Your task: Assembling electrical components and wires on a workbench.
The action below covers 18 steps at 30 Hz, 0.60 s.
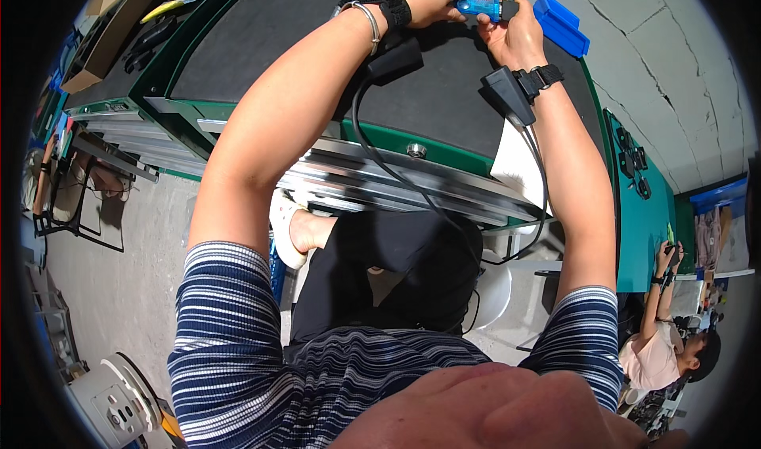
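Over the far part of the dark mat my right hand (517,41) is closed round a small translucent blue piece (479,7) with a black end (509,10). Its exact kind I cannot make out. My left hand (428,1) is at the other end of the blue piece, fingers bent and drawn together. Something small and dark shows at those fingertips, too small to name. Black straps circle both wrists, with a black box (507,94) by the right one and another black box (396,61) by the left, each trailing a cable.
A blue plastic bin (560,25) stands at the workbench's (261,68) far right edge, before a cracked grey wall. At the left are a cardboard box (111,41) and tools. White paper (519,160) hangs at the front edge. Another person (662,354) works at the right.
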Each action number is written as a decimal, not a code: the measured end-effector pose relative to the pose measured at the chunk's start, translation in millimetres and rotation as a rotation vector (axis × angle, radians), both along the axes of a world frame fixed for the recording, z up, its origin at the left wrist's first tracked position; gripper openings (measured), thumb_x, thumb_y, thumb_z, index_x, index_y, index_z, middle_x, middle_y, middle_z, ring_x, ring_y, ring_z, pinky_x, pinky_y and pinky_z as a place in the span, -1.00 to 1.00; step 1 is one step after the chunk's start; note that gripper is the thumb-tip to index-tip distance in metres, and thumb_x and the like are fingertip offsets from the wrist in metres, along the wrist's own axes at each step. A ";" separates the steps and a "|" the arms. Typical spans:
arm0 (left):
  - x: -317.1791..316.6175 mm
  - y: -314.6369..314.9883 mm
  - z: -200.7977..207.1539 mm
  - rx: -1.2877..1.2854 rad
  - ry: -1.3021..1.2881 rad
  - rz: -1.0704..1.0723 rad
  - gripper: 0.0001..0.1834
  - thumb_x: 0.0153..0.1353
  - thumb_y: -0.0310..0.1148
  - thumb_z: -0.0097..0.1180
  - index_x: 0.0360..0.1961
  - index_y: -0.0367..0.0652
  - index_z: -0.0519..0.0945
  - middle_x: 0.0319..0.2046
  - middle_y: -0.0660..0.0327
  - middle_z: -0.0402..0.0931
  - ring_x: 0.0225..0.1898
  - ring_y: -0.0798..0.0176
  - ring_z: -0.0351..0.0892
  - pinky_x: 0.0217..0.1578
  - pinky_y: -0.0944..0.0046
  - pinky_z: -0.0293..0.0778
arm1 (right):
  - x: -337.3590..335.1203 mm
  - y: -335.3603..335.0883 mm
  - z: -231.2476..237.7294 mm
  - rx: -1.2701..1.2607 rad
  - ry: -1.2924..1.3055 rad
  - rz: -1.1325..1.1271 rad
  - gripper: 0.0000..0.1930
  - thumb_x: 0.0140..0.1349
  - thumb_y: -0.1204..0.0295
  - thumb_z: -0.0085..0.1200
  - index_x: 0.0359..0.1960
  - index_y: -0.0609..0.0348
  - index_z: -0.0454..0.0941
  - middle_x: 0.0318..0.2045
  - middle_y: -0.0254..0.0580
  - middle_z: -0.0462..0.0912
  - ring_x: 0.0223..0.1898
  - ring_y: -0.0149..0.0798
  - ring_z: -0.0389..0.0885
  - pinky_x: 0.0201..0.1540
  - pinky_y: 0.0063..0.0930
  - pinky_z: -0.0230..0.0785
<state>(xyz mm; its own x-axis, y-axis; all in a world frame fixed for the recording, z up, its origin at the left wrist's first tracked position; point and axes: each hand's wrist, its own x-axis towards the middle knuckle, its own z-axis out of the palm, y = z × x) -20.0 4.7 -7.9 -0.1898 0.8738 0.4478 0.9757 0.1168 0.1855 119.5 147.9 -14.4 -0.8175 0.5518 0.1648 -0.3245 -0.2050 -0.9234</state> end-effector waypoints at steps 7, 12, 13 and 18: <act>9.5 -8.9 8.1 -0.014 -0.079 -0.012 -0.52 0.25 -0.07 0.33 0.09 -0.09 0.58 -0.07 -0.10 0.69 -0.01 -0.21 0.67 -0.02 -0.09 0.58 | 5.6 3.9 -0.1 0.032 0.005 0.016 -0.42 0.62 -0.03 -0.45 -0.07 0.25 0.49 -0.08 -0.03 0.67 -0.47 -0.33 0.49 -0.35 -0.49 0.48; -4.9 -21.6 3.1 0.020 -0.078 0.090 -0.31 0.09 -0.09 0.49 0.19 -0.11 0.52 -0.01 -0.06 0.68 0.06 -0.15 0.66 0.05 -0.04 0.57 | 9.1 28.1 -0.7 -0.026 0.058 0.009 -0.34 0.58 -0.12 -0.44 -0.08 0.24 0.54 -0.12 0.03 0.73 -0.48 -0.32 0.54 -0.40 -0.54 0.47; -11.7 -17.0 4.7 -0.139 -0.166 0.190 -0.35 0.10 -0.03 0.47 0.14 -0.13 0.58 -0.02 -0.05 0.69 0.05 -0.14 0.67 0.05 -0.03 0.58 | 10.6 34.7 -0.9 -0.043 0.068 0.007 -0.34 0.58 -0.13 -0.44 -0.06 0.24 0.54 -0.11 0.03 0.73 -0.48 -0.33 0.54 -0.39 -0.53 0.46; -44.9 4.2 -19.0 -0.140 -0.026 0.209 -0.45 0.33 0.05 0.27 0.19 -0.09 0.63 -0.09 -0.04 0.72 -0.04 -0.10 0.71 0.04 0.06 0.58 | 14.1 55.9 -4.1 -0.017 0.051 -0.056 -0.34 0.56 -0.16 -0.41 -0.02 0.23 0.54 -0.06 0.04 0.72 -0.44 -0.32 0.58 -0.34 -0.48 0.45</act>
